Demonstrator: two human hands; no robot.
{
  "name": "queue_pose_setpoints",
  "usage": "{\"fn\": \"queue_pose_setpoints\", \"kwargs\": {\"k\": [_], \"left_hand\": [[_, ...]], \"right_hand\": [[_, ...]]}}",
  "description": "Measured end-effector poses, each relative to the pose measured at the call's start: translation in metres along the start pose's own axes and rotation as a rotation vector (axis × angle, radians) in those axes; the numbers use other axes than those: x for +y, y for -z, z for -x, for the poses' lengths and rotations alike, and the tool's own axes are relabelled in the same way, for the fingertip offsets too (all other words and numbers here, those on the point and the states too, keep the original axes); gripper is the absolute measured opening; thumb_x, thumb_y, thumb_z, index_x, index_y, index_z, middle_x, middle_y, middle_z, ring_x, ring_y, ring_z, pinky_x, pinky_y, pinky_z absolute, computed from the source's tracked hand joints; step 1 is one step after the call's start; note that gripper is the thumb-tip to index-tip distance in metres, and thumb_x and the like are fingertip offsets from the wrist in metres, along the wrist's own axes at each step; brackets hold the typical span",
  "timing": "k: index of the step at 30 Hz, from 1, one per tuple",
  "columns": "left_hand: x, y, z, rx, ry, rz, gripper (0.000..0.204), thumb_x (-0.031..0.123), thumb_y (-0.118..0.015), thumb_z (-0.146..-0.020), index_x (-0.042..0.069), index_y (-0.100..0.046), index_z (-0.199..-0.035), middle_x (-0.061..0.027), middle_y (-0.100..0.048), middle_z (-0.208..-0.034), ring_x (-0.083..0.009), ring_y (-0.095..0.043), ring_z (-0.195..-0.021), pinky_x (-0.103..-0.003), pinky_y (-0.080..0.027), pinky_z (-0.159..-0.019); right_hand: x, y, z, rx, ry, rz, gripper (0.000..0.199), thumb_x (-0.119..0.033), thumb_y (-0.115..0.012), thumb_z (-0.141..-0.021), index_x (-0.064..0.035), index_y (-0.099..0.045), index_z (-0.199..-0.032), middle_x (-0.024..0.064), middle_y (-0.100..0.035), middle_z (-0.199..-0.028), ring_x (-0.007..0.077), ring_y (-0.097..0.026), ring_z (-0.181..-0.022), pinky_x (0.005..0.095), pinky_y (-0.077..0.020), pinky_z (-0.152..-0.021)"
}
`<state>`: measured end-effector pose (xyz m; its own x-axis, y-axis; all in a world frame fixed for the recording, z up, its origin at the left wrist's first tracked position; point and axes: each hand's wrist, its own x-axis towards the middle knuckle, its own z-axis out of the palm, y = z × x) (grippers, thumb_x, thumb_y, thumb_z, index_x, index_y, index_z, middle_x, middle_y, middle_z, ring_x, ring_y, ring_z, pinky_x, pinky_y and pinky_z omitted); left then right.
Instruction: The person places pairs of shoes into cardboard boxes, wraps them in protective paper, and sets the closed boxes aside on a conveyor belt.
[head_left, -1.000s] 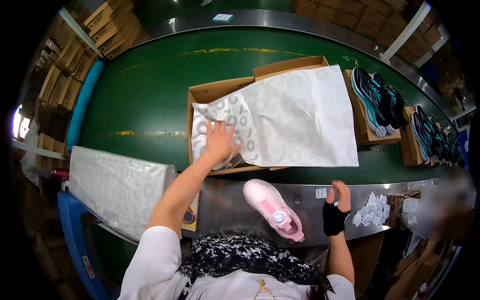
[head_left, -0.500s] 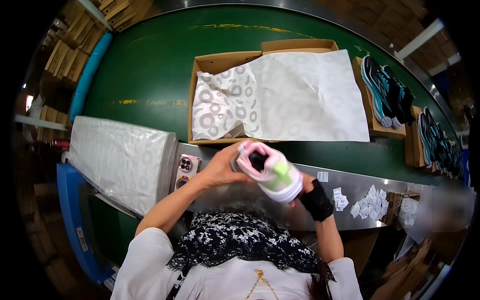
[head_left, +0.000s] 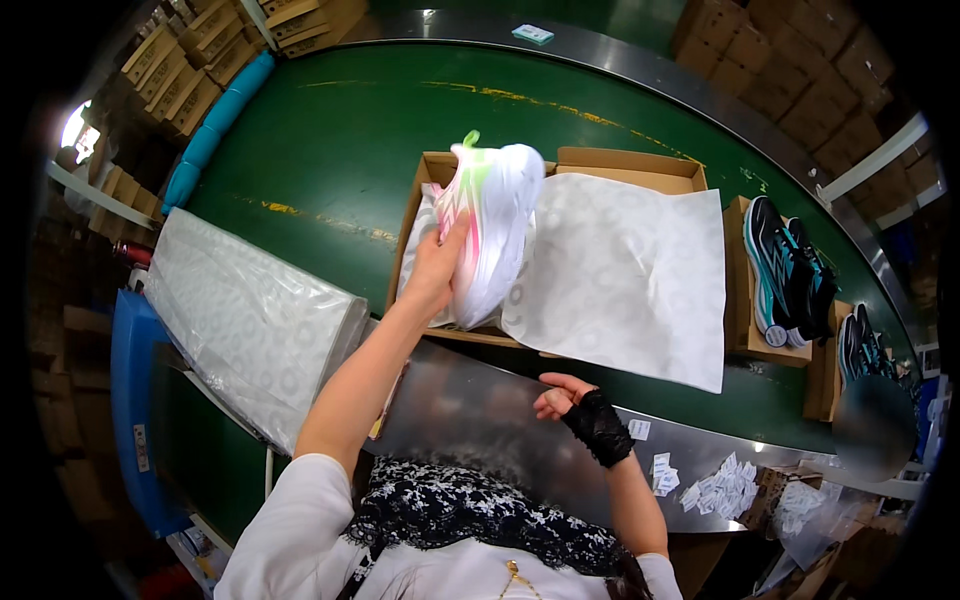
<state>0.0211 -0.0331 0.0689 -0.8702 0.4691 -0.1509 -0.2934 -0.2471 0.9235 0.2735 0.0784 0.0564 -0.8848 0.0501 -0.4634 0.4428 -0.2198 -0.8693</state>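
Note:
In my left hand [head_left: 436, 268] is a white, pink and green sneaker [head_left: 497, 225], gripped around its upper. The shoe is tipped on its side with the white sole facing right, over the left part of an open cardboard shoebox [head_left: 632, 172]. White patterned tissue paper [head_left: 630, 275] lines this box and spreads over its right and near edges. My right hand [head_left: 568, 398], in a black lace fingerless glove, hovers over the metal ledge [head_left: 465, 400] with nothing in it, its fingers half bent and apart.
A plastic-wrapped stack of tissue paper [head_left: 255, 325] lies at left. Small white packets [head_left: 725, 487] are heaped on the ledge at right. Black and teal sneakers [head_left: 780, 265] sit on boxes along the green belt [head_left: 330, 140]. Cardboard boxes [head_left: 165, 75] are stacked far left.
My left hand has carried the sneaker forward from the ledge to above the shoebox, turning its sole to the right. The right hand has let go of it. The view has shifted.

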Motion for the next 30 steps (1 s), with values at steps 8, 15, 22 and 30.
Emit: {"fn": "queue_pose_setpoints", "kwargs": {"k": [8,15,22,30], "left_hand": [[-0.068,-0.032,-0.011,-0.374,0.608,-0.347,0.041,0.030,-0.049,-0.087,0.000,-0.044,-0.115,-0.0154,-0.054,-0.105,-0.0251,-0.056,-0.092,-0.038,-0.048,-0.075],[0.005,0.037,0.016,0.243,-0.068,-0.078,0.047,0.040,-0.036,-0.091,-0.001,-0.050,-0.109,-0.0106,-0.058,-0.095,-0.0200,-0.056,-0.087,-0.034,-0.044,-0.076],[-0.033,0.076,0.012,0.023,0.051,-0.742,0.053,0.040,-0.036,-0.089,-0.009,-0.055,-0.092,-0.0261,-0.059,-0.081,-0.0337,-0.057,-0.087,-0.040,-0.041,-0.075],[-0.066,0.085,0.012,0.039,-0.174,-1.109,0.049,0.037,-0.035,-0.091,-0.007,-0.054,-0.097,-0.0237,-0.056,-0.086,-0.0352,-0.053,-0.087,-0.040,-0.039,-0.076]], "right_hand": [[0.016,0.022,-0.029,0.714,0.295,-0.265,0.050,-0.012,-0.062,-0.075,-0.0026,-0.041,-0.119,0.0083,-0.053,-0.108,0.0188,-0.053,-0.095,0.0295,-0.0436,-0.075],[0.003,0.003,-0.053,0.874,0.679,1.285,0.055,-0.003,-0.056,-0.065,-0.0058,-0.043,-0.119,0.0150,-0.039,-0.126,0.0314,-0.036,-0.115,0.0516,-0.0301,-0.083],[0.015,-0.022,-0.070,0.759,0.596,1.576,0.047,-0.002,-0.047,-0.074,-0.0082,-0.044,-0.120,0.0138,-0.038,-0.129,0.0348,-0.034,-0.116,0.0583,-0.0284,-0.084],[0.032,-0.015,-0.072,0.862,0.627,1.621,0.046,-0.001,-0.048,-0.074,-0.0097,-0.046,-0.119,0.0110,-0.041,-0.128,0.0326,-0.038,-0.115,0.0551,-0.0305,-0.085]]}}
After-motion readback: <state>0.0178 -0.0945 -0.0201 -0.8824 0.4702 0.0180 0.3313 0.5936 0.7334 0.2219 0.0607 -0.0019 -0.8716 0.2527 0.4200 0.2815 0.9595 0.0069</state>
